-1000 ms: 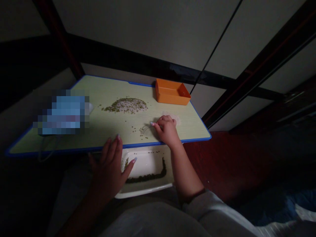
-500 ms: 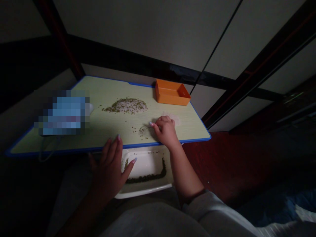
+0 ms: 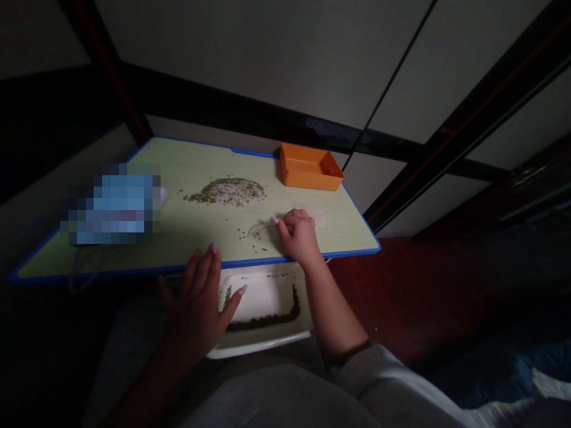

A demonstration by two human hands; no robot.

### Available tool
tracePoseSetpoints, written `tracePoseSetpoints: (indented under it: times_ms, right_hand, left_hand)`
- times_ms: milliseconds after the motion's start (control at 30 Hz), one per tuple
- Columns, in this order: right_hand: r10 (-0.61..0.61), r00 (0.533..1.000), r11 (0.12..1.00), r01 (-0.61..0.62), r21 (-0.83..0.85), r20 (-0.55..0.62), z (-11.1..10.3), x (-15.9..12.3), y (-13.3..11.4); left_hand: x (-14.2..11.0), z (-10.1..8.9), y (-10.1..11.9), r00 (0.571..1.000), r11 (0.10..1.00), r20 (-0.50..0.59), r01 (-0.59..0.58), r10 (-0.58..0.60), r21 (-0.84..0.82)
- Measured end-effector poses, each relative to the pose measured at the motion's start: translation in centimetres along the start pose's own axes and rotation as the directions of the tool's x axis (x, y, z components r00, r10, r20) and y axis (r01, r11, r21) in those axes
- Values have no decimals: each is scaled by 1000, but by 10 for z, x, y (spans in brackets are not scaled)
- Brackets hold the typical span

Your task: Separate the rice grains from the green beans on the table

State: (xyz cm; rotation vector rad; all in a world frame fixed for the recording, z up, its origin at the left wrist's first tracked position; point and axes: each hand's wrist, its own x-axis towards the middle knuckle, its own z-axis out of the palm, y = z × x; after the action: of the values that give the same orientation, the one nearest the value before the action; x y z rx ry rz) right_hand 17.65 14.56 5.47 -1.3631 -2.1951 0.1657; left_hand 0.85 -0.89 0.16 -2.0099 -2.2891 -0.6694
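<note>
My right hand is closed on a thin, see-through spoon, which points left over the table. Under and around the spoon's bowl are a few loose green beans. Pale grains lie just beyond my right knuckles. My left hand, fingers spread, rests at the table's front edge and holds nothing. A mound of green beans mixed with pale grains sits farther back on the table. Below the front edge, a white basin has green beans gathered along its sides.
An orange open box stands at the back right of the blue-edged table. On the left is a blurred-out blue object with a cord hanging by it. Cabinet panels rise behind the table.
The spoon has shifted slightly left and away from me with my right fingers. My left hand, the mound and the box are about where they were.
</note>
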Motion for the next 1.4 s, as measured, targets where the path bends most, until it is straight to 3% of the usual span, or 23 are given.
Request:
tracePoseSetpoints:
  times_ms: [200, 867, 1400]
  right_hand:
    - [65, 998, 998, -65, 13, -24, -4, 1, 11]
    - [-3, 998, 1000, 2, 6, 69, -7, -1, 8]
    - [64, 997, 984, -58, -165, 30, -4, -1, 4]
  left_hand:
    - [0, 0, -1, 1000, 1000, 19, 20, -20, -1]
    - [0, -3, 1, 999, 999, 44, 32, -31, -13]
    - [1, -3, 2, 999, 999, 43, 31, -31, -13]
